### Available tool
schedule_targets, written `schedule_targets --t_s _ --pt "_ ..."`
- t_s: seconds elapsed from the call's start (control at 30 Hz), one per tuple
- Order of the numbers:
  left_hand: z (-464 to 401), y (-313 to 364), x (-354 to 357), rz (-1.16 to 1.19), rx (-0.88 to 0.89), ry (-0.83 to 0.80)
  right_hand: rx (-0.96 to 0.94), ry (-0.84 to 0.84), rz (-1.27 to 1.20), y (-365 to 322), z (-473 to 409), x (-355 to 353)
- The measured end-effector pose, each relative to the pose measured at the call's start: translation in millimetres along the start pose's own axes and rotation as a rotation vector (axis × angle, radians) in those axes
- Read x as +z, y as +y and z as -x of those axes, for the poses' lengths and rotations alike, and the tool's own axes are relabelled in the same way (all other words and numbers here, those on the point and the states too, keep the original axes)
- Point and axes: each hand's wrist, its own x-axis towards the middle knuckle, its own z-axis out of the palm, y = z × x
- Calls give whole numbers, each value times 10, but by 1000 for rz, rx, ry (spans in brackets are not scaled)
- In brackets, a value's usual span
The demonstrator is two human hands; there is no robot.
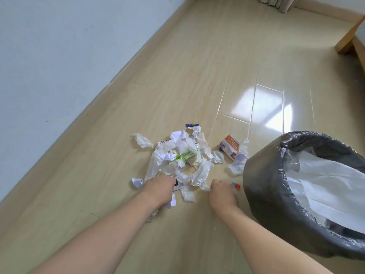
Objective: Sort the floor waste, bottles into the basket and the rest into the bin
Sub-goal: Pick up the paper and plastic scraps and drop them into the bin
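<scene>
**Both hands down at the near edge of the waste heap**

Nearest to me, my two bare forearms reach down to the wooden floor [197, 80]. My left hand [159, 189] is on the near-left edge of the heap of crumpled paper and wrappers [183, 161], knuckles up and fingers curled into the scraps; whether they actually grip anything I cannot tell. My right hand [222, 192] is just to the right, fingers bent down, its tips at a small white scrap [205, 187] on the heap's near-right edge; again I cannot tell if it pinches it. The two hands are apart, with bare floor between them.

Just right of my right hand lies a small red and blue scrap [236, 185]. Beyond that, at the right, the dark grey bin [262, 184] is tipped toward me, lined with a clear bag, with white paper inside.

Further out, an orange and white carton [230, 148] lies between heap and bin. A loose tissue [143, 141] sits left of the heap, and a blue wrapper [192, 125] at its far edge.
</scene>
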Motion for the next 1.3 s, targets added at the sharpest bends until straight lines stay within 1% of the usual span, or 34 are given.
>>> schedule_targets --t_s 0.07,0.17,0.23,0.33,0.4,0.5,0.6,0.67,0.77,0.83,0.9,1.0,1.13,1.2,1.3 --pt "-23 -59 -14 140 -11 47 -5 -7 -21 13 -23 12" --pt "16 -97 -131 531 -42 117 -31 -28 -19 6 11 -39" --pt "47 -98 -252 780 -98 138 -50 -37 -35 -40 55 -166" --pt "111 -83 -433 1037 -145 177 -121 -25 -50 -130 179 -508" --pt "176 -18 -597 1182 -164 189 -191 32 -71 -171 291 -816" --pt "291 205 -975 1251 -132 232 -266 168 -126 -103 461 -1365" --pt "380 598 -1463 1230 -9 241 -278 278 -146 180 579 -1930" --pt "440 994 -1781 1176 108 253 -231 338 -145 515 648 -2245" --pt "507 1666 -2090 1037 278 266 -120 409 -165 1103 680 -2465" --pt "513 2049 -2142 900 365 262 -61 388 -173 1415 645 -2448" --pt "509 2445 -2066 755 419 252 -25 322 -145 1701 640 -2357" --pt "463 2851 -1796 560 451 256 18 244 -172 1932 603 -2226" --pt "357 3087 -1431 102 461 246 20 203 -233 2081 532 -2253" --pt "346 3108 -1390 32 442 247 5 188 -240 2115 545 -2306" --pt "396 3094 -1514 65 415 297 -39 221 -240 2124 622 -2356"
